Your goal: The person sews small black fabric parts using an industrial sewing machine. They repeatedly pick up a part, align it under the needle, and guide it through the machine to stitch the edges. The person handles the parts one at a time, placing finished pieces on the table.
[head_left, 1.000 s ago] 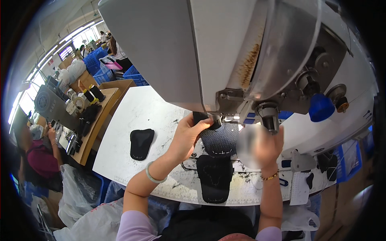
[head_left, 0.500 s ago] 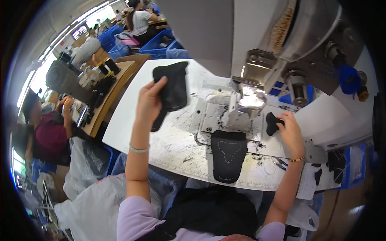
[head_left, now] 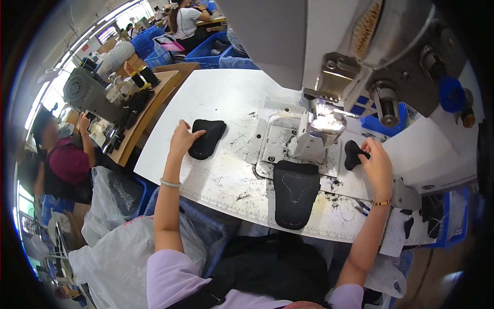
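At the left of the white table, a black fabric piece [head_left: 207, 145] with a line of pale stitching lies flat. My left hand [head_left: 181, 140] is at its left edge, thumb reaching over the piece and fingers apart. Over on the right, my right hand [head_left: 377, 162] pinches a small black curved fabric piece [head_left: 352, 155] beside the sewing machine's bed. Between the hands, a larger black fabric panel [head_left: 294, 203] with a pale stitched triangular outline lies in front of the clamp plate [head_left: 280, 149], its lower end at the table's front edge.
The sewing machine head [head_left: 337, 77] hangs over the table with its lamp lit. Blue-handled snips [head_left: 363, 207] and loose thread lie right of the panel. Black lint dots the white tabletop [head_left: 206, 177]. Plastic bags [head_left: 139, 250] bulge below its left edge. A co-worker [head_left: 69, 159] sits at another machine.
My left hand has come down and left, bringing the black piece from the air onto the table. The right hand keeps its small piece in nearly the same place.
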A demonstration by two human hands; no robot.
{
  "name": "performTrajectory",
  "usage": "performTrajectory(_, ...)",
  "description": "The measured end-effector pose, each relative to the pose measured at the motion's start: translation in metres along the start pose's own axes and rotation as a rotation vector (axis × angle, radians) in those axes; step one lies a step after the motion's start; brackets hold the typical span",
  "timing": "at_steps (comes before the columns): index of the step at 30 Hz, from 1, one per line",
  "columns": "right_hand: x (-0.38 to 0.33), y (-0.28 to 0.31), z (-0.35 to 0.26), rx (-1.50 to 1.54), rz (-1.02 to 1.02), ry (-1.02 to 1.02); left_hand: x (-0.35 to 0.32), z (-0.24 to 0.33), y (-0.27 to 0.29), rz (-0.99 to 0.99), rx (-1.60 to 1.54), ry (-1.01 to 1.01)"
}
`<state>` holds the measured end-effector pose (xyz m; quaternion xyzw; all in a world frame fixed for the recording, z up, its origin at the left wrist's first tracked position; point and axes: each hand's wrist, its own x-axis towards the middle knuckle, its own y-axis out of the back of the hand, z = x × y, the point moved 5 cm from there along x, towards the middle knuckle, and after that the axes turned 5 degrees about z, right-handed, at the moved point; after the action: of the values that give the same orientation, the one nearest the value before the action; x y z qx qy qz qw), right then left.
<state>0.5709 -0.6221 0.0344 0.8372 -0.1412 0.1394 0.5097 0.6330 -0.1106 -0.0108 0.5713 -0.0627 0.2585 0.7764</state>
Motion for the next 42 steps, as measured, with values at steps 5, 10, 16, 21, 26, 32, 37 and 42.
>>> performTrajectory(5, 0.000, -0.001, 0.009, 0.198, 0.014, -0.060, -0.063, 0.137, 0.025, -0.033, -0.318, -0.499)
performTrajectory(10, 0.000, 0.002, 0.006, 0.502, -0.071, -0.075, -0.157, 0.218, 0.021, -0.369, -0.539, -0.944)
performTrajectory(16, -0.040, 0.023, -0.039, 0.847, -0.327, -0.265, -0.151, 0.215, 0.005, -0.496, -0.520, -0.869)
performTrajectory(21, -0.081, -0.016, -0.073, 1.015, -0.664, -0.147, -0.142, 0.227, 0.007, -0.553, -0.459, -0.949)
performTrajectory(26, -0.080, -0.026, -0.082, 1.211, -0.429, -0.228, -0.145, 0.221, 0.005, -1.091, -1.546, -0.056)
performTrajectory(32, -0.061, -0.015, -0.100, 1.107, 0.080, -0.134, -0.152, 0.242, 0.025, -0.934, -1.820, 0.135)
performTrajectory(37, -0.057, -0.011, -0.109, 1.110, 0.194, -0.092, -0.142, 0.241, 0.027, -0.802, -1.443, -0.100)
performTrajectory(42, -0.050, -0.009, -0.112, 0.998, 0.252, -0.027, -0.131, 0.239, 0.025, -0.902, -1.391, -0.134)
